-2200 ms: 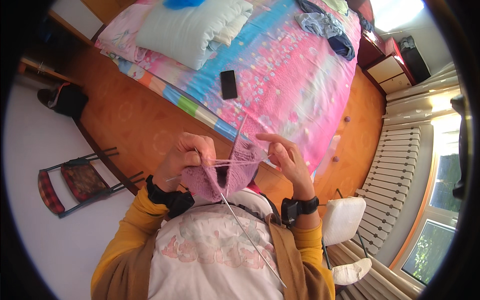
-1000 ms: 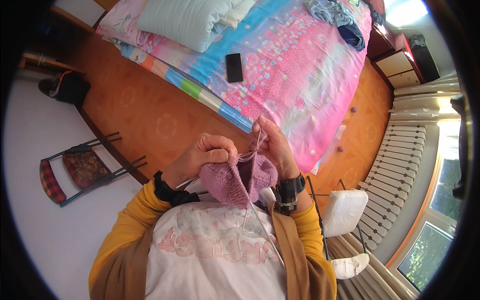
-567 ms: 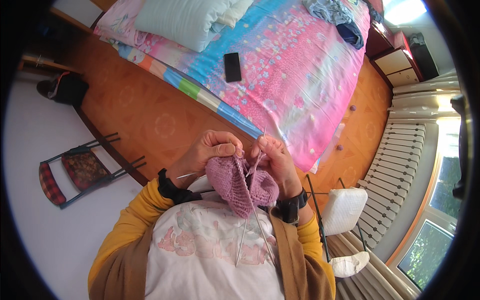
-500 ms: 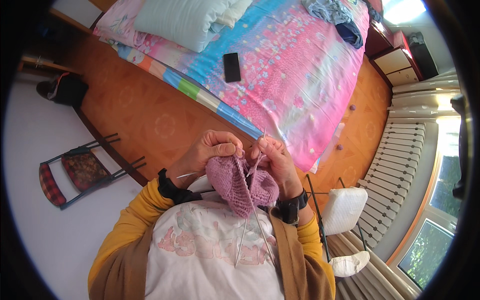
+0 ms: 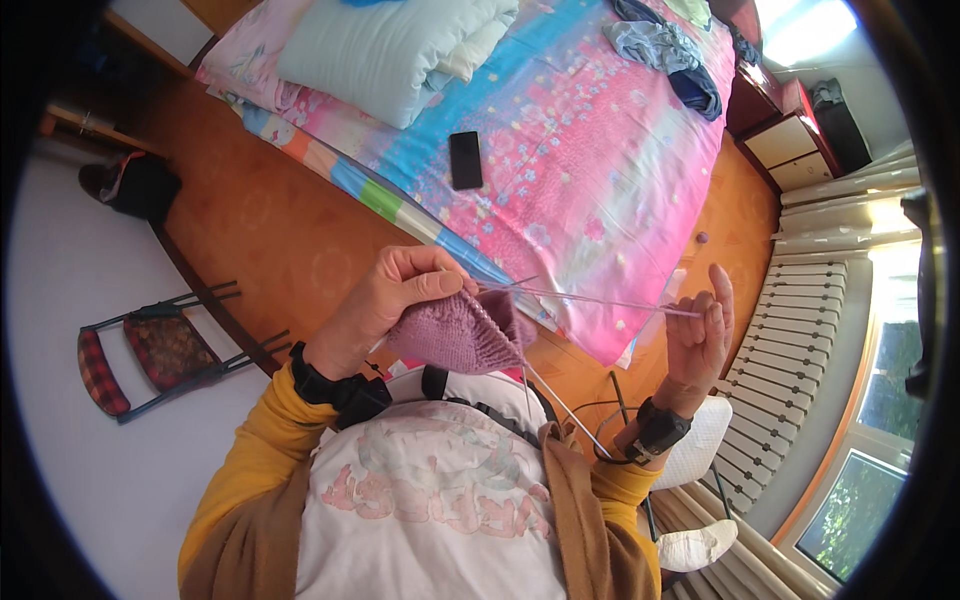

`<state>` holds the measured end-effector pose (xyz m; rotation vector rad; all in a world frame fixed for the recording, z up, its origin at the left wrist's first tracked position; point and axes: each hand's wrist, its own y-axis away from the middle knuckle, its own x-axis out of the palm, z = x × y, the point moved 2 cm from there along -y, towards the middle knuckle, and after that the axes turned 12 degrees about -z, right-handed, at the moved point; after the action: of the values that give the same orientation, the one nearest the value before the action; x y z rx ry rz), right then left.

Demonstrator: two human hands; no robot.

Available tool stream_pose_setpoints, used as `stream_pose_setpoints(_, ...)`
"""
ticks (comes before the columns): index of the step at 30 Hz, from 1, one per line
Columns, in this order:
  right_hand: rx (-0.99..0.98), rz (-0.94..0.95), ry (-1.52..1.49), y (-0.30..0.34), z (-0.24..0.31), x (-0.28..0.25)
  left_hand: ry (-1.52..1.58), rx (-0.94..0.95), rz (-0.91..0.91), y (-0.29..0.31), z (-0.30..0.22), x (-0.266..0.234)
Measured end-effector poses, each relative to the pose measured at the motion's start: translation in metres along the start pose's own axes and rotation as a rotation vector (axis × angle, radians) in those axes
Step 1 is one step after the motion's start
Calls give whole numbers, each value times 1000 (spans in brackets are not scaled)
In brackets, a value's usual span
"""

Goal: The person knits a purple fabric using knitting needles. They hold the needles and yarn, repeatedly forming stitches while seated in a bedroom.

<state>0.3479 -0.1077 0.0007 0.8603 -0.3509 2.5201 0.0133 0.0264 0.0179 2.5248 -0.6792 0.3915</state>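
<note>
Pinched in my left hand [image 5: 405, 290] is the top edge of a mauve piece of knitting [image 5: 455, 338], its fabric bunched and folded in front of my chest. Thin metal knitting needles [image 5: 565, 405] stick out below it, slanting down to the right. Well off to the right, my right hand [image 5: 700, 340] has its fingers curled on mauve yarn [image 5: 600, 298], the index finger raised. The yarn runs in taut strands from the knitting to that hand. Another needle tip shows near the top of the work; the stitches under my left fingers are hidden.
Beyond my hands is a bed [image 5: 600, 200] with a floral sheet, a black phone [image 5: 465, 160] and a folded quilt [image 5: 375, 60]. A folding chair [image 5: 165, 345] stands left, a white-padded chair [image 5: 695, 440] right, near a radiator [image 5: 785, 370]. A small purple ball [image 5: 702, 238] lies on the floor.
My right hand has left the knitting and moved far to the right, drawing the yarn out taut. My left hand and the knitting have shifted slightly up and left.
</note>
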Motion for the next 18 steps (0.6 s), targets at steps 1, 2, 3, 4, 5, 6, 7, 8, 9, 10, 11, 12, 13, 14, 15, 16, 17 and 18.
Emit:
stream_pose_setpoints(1, -36, 47, -24, 1, 3, -2, -46, 0, -4, 1, 0, 3)
stream_pose_setpoints(2, -92, 59, -38, 2, 5, -5, -93, -2, -8, 2, -1, 5)
stream_pose_setpoints(3, -145, 76, -75, 3, 7, -7, -132, 13, -2, 3, -1, 6)
stream_pose_setpoints(4, -197, 94, -114, 3, 8, -9, -120, -23, -2, 3, 0, 8)
stream_pose_setpoints(5, -137, 28, -1, 2, 7, -13, -99, -41, 9, 3, 0, 9)
stream_pose_setpoints(6, -76, -38, 112, -1, 5, -16, -88, -67, 20, 3, 1, 10)
stream_pose_setpoints(7, -39, -74, 167, -4, 4, -19, -78, -36, 25, 2, -1, 10)
stream_pose_setpoints(8, -121, -179, 701, -7, 3, -21, -76, -11, 27, 3, -3, 10)
stream_pose_setpoints(9, -228, -255, 1175, -11, 2, -20, -81, 29, 31, 3, -5, 11)
stream_pose_setpoints(10, -285, -328, 1642, -13, 1, -17, -84, 20, 21, 4, -7, 11)
stream_pose_setpoints(11, -172, -372, 1524, -14, 0, -14, -95, 28, 15, 6, -10, 13)
stream_pose_setpoints(12, -178, -281, 1252, -14, -2, -4, -114, 48, 15, 6, -13, 15)
stream_pose_setpoints(13, -138, -211, 992, -11, -4, 7, -99, 23, 14, 7, -15, 17)
stream_pose_setpoints(14, -114, -142, 714, -6, -7, 20, -95, 7, 21, 9, -16, 20)
stream_pose_setpoints(15, -91, -31, 673, -4, -11, 35, -96, 8, 35, 9, -17, 24)
stream_pose_setpoints(16, 4, 82, 530, 0, -19, 51, -95, -32, 37, 8, -16, 28)
stream_pose_setpoints(17, 82, 210, 474, 2, -28, 66, -100, -57, 43, 8, -14, 32)
stream_pose_setpoints(18, 231, 264, 495, 8, -35, 79, -88, -66, 65, 7, -13, 35)
